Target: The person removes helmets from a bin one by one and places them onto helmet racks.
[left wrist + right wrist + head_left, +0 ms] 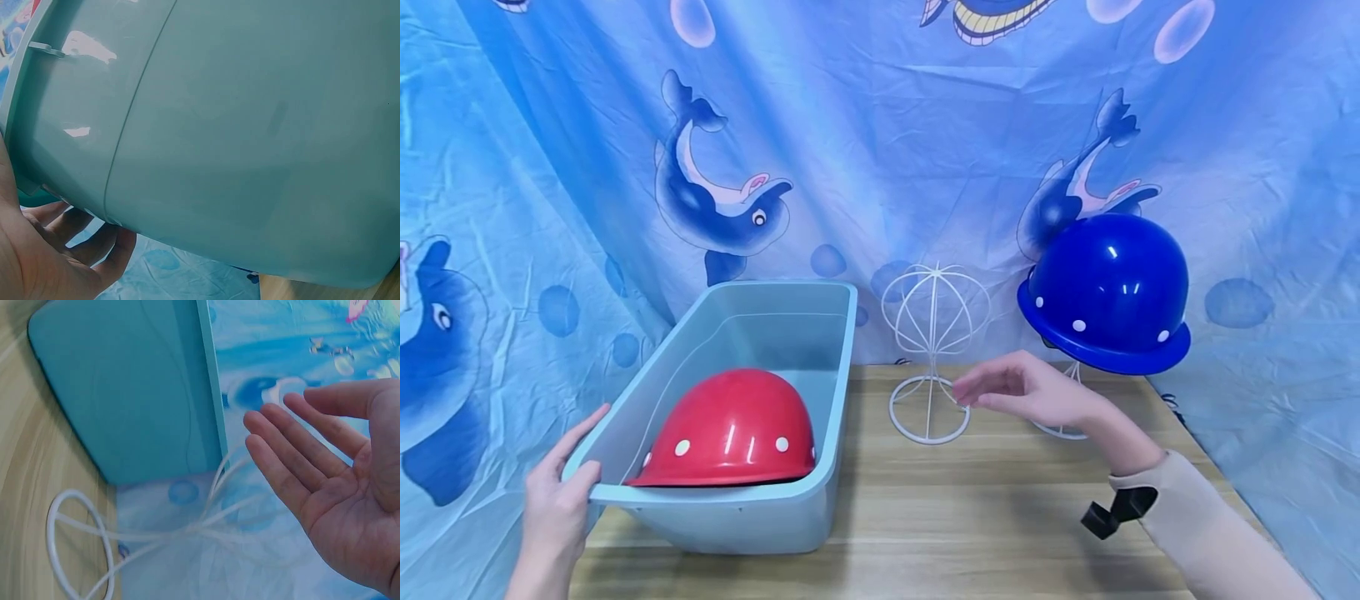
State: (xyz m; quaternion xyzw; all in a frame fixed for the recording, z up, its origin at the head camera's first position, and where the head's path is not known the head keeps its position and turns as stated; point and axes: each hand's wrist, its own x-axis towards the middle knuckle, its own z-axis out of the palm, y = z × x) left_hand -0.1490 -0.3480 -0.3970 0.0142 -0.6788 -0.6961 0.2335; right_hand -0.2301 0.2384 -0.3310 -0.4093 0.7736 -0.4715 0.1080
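A red helmet (737, 429) with white dots lies dome up inside a pale blue plastic bin (767, 521). My left hand (557, 500) grips the bin's rim at its near left corner; in the left wrist view its fingers (119, 253) curl against the outside of the bin wall. In mid-air over the table, my right hand (1037, 392) holds nothing, its fingers loosely extended beside a bare white wire stand (935, 350). Behind and to the right of that hand, a blue helmet (1112, 287) sits on a second wire stand (1063, 431), which it mostly hides.
The wooden table (940, 517) carries the bin on the left and the stands at the back right. A blue curtain (880, 167) printed with dolphins hangs behind and at both sides. A black strap device (1116, 508) is on the right wrist over a pale sleeve (1217, 517).
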